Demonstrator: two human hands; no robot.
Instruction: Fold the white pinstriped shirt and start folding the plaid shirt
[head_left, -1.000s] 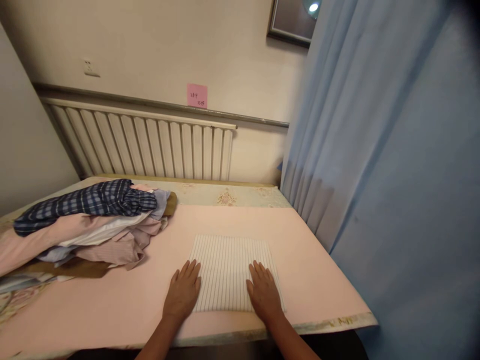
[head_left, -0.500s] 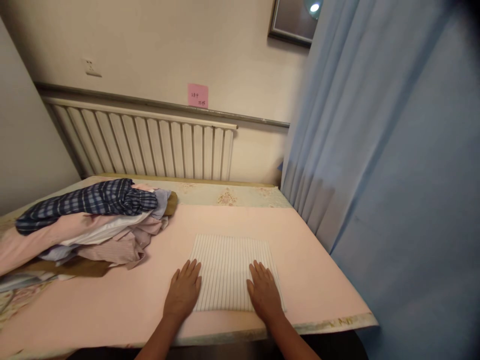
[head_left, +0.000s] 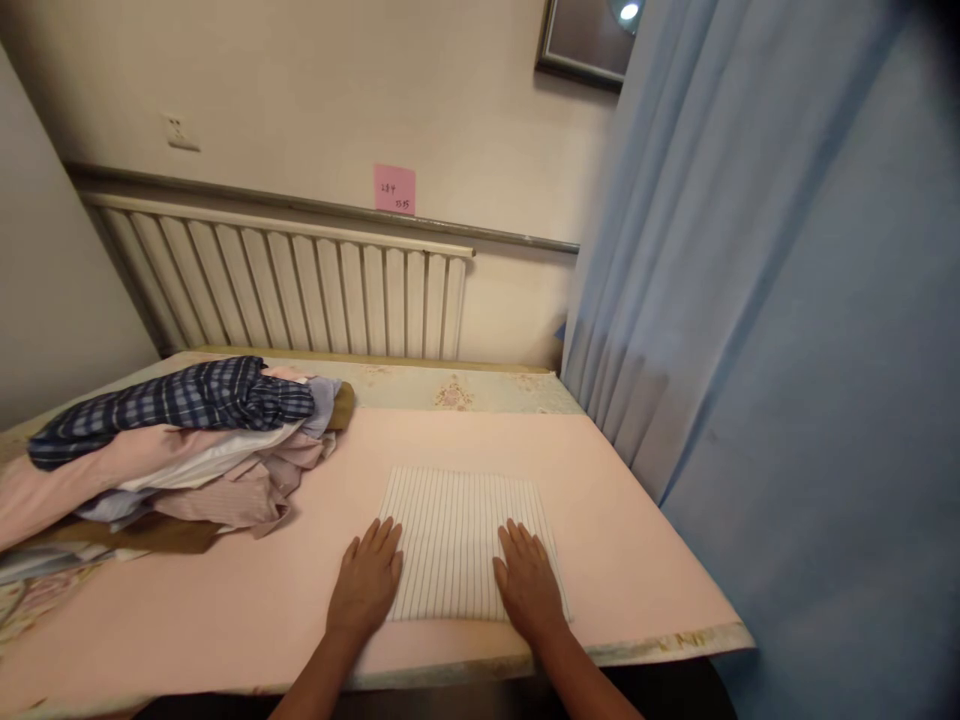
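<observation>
A white cloth with thin dark stripes (head_left: 450,545), folded into a rough rectangle, lies flat on the pink sheet (head_left: 622,560). My left hand (head_left: 365,578) rests flat at its left edge, with the fingertips on the fabric. Over the right edge of the cloth lies my right hand (head_left: 529,582), palm down, with its fingers stretched out and pointing away from me. Neither hand grips anything. Part of each side edge of the cloth is hidden under the hands.
A heap of clothes, topped by a dark blue plaid shirt (head_left: 180,400), lies at the left. Behind the bed is a radiator (head_left: 300,285), with a pink note (head_left: 394,189) above it. A blue curtain (head_left: 750,330) hangs along the right side.
</observation>
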